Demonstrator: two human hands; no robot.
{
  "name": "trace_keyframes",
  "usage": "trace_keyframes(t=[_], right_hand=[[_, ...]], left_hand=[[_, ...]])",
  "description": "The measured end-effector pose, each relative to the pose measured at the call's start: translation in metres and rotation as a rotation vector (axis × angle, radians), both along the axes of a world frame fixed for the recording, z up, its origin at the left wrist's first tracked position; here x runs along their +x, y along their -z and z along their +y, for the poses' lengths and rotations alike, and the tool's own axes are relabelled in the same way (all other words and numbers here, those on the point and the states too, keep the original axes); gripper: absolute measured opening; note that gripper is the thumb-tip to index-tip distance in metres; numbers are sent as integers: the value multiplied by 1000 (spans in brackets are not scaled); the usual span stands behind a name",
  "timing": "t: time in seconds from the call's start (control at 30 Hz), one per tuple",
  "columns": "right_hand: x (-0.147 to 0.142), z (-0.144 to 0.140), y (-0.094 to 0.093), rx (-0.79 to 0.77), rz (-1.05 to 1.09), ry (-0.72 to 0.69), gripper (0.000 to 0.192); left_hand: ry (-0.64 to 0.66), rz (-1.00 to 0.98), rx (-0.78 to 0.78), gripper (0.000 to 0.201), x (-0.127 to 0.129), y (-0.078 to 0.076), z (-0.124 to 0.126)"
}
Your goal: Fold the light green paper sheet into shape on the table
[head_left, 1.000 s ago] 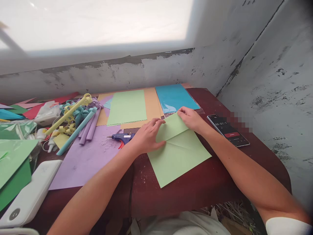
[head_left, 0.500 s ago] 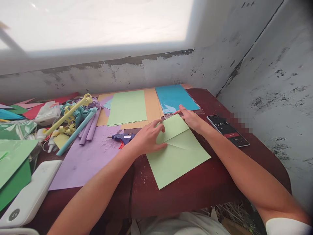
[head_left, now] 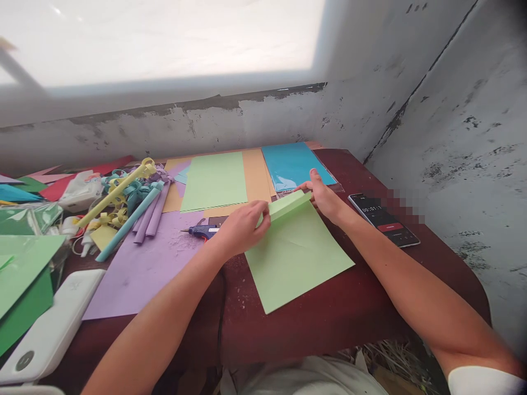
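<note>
A light green sheet of paper (head_left: 298, 258) lies on the dark red table in front of me, with a faint crease across it. Its far edge is turned up into a narrow raised flap (head_left: 286, 207). At the flap's left end, my left hand (head_left: 247, 226) is closed, thumb and fingers pinching the paper. My right hand (head_left: 325, 200) is at the right end, its thumb stretched up off the paper and its fingers touching the flap from behind. The tips of the right fingers are partly hidden.
Left of the sheet, a blue glue gun (head_left: 201, 231) rests on purple paper (head_left: 152, 274). Rolled paper tubes and curled strips (head_left: 123, 197) are piled farther left, near a white power bank (head_left: 53, 329). A phone (head_left: 382, 219) lies right; a blue paper pack (head_left: 296, 164) is behind.
The far flap, broad and lying over the sheet before, now stands up and looks narrower. My left hand has closed on its left end; my right thumb has risen slightly.
</note>
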State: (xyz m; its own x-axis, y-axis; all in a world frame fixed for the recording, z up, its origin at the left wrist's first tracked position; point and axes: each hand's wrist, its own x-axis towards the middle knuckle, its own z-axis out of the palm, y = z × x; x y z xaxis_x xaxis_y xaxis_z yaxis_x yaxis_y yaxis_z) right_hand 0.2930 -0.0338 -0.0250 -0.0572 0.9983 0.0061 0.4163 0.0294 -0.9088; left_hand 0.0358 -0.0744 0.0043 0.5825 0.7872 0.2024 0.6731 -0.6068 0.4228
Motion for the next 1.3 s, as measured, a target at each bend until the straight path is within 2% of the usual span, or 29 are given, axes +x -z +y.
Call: trace_keyframes(t=[0.13,0.23,0.33,0.53,0.63,0.7,0.77,0.83,0.9,1.03,1.2,1.3], right_hand=[[-4,-5,-10,-101,137,-22,76],[-9,-11,-18,-70,166,-13,52],[-14,-14,-24,-63,214,3,25],[-16,-16,-29,-147,418,-16,44],[-14,-18,-32,-143,474,-28,55],[-14,-19,-33,-127,466,-48,56],[-14,-21,-33,-121,433,-69,52],[-15,-22,-32,-113,402,-73,51],[-17,-23,-31,-101,391,-64,56],[-21,-24,-29,-82,413,-91,57],[-28,-29,-30,-38,435,-112,53],[-30,-32,-33,18,425,-120,42]], left_hand=[[-135,-134,-100,19,-7,-12,4],[-210,-266,-209,21,-13,-18,8],[-266,-425,-353,26,-17,-18,14],[-353,-711,-660,32,-24,-12,25],[-406,-664,-722,35,-30,-11,28],[-460,-477,-596,33,-31,-10,28],[-483,-285,-306,26,-29,-9,26],[-421,-192,9,18,-24,-8,20],[-310,-160,193,20,-17,-7,14],[-190,-54,309,25,-5,-6,2],[-146,10,294,40,-1,-6,-5],[-132,27,291,55,0,-6,-7]])
